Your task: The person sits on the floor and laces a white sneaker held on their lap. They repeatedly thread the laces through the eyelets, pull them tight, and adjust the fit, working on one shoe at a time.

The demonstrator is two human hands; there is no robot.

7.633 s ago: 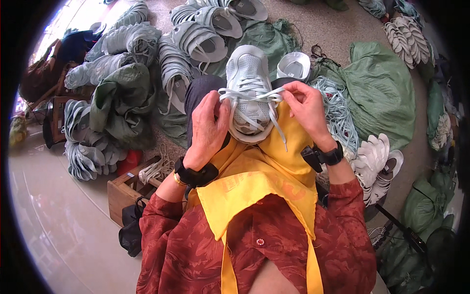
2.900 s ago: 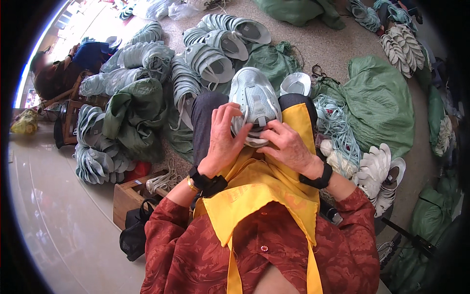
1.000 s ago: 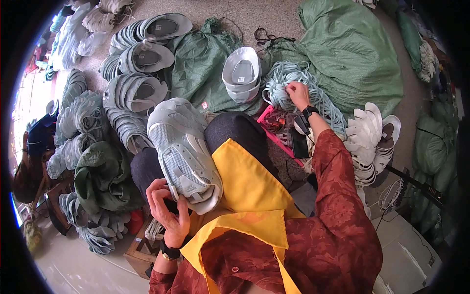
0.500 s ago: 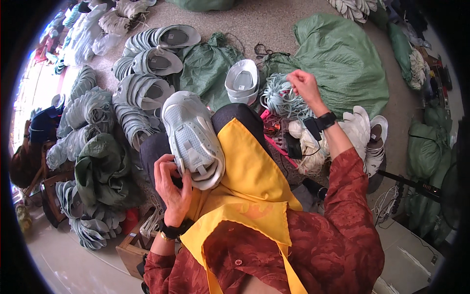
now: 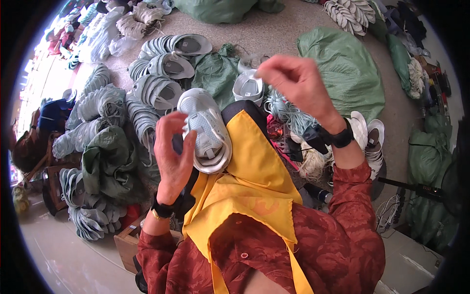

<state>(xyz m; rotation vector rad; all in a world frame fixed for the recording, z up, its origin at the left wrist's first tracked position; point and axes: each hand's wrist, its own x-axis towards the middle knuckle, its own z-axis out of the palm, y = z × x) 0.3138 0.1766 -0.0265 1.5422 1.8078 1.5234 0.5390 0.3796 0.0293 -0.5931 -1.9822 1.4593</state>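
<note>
A pale grey-blue sports shoe [image 5: 208, 130] rests on my lap, toe pointing away, against the yellow apron [image 5: 254, 152]. Close by its left side, my left hand [image 5: 172, 154] is raised with curled fingers and the thumb near them; whatever they pinch is too small to make out. My right hand [image 5: 303, 85] is up in the air beyond the shoe to the right, thumb and fingers pressed together. A faint whitish blur shows by its fingertips, too smeared to name. Under that hand lie a white shoe upper [image 5: 248, 88] and a bundle of light blue laces [image 5: 289, 115].
Stacked grey-blue shoe uppers [image 5: 154, 93] stand in rows to the left. Green sacks [image 5: 342, 73] lie ahead and at the right. A pink-edged basket [image 5: 279, 142] holding white cord is near my right knee. A wooden box [image 5: 128, 245] sits at lower left.
My left hand has lifted off the shoe's side. My right hand has come closer and moved left, its fingertips now near the white upper. The shoe has shifted slightly right in view.
</note>
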